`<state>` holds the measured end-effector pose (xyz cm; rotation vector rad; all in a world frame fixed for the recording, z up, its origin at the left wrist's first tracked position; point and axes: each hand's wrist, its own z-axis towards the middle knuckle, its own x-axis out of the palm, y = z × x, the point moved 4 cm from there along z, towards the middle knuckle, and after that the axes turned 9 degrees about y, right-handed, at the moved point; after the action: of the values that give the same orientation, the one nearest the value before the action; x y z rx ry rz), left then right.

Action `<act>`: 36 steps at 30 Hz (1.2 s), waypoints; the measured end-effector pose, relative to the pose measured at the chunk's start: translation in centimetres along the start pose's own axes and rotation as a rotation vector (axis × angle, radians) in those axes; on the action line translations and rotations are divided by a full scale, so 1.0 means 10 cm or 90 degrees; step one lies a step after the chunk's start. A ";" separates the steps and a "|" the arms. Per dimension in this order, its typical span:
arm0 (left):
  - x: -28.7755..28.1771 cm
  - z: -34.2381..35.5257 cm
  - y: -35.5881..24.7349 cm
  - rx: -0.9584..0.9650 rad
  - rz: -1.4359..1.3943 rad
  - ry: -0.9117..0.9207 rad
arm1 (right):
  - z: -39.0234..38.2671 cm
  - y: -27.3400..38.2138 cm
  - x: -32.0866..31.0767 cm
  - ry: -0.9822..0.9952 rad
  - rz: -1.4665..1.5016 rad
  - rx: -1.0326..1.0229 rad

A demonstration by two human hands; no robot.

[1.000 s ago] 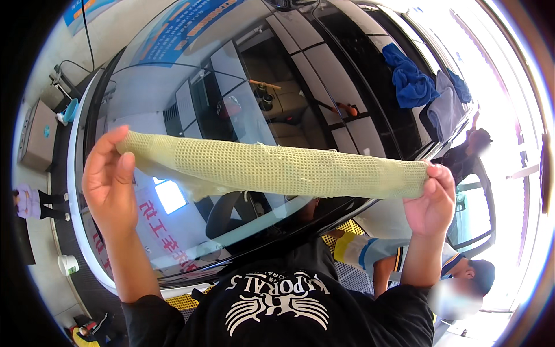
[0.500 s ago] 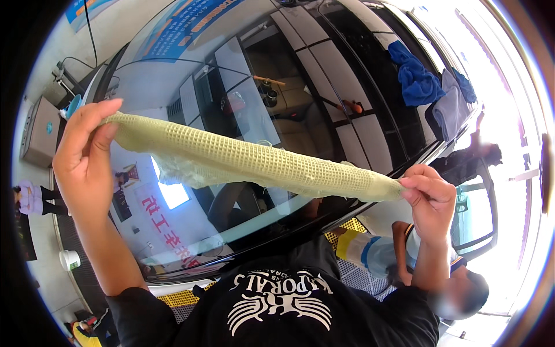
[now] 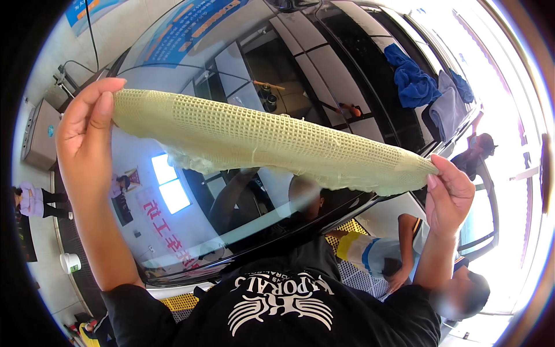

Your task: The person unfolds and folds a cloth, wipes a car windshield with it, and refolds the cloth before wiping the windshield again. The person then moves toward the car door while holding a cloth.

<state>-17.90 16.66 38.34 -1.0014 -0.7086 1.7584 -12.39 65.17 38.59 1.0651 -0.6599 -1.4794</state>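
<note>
A pale yellow-green waffle-textured cloth (image 3: 272,139) is stretched out in the air between both hands, rolled into a long bunched strip. My left hand (image 3: 87,139) pinches its left end, raised high. My right hand (image 3: 454,194) pinches the right end, lower down. Below the cloth lies the black car's windscreen (image 3: 173,231), which reflects a building and windows.
Blue and grey cloths (image 3: 425,87) lie on the car's roof (image 3: 347,75) at the upper right. Another person (image 3: 399,266) crouches by the car at the lower right, and a further person (image 3: 477,144) stands beyond it. A grey box (image 3: 40,136) hangs on the left wall. Yellow floor grating (image 3: 179,301) shows below.
Both hands have lifted the cloth closer to the camera, the left end rising more, so the strip now tilts down to the right and looks larger.
</note>
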 end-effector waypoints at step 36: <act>0.50 -0.28 -0.35 -0.052 -0.140 0.063 | 0.37 0.13 0.21 0.013 -0.109 0.041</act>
<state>-14.95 22.70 38.20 -1.0177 -0.8002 1.4905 -14.93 62.26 40.77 1.2097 -0.6180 -1.6016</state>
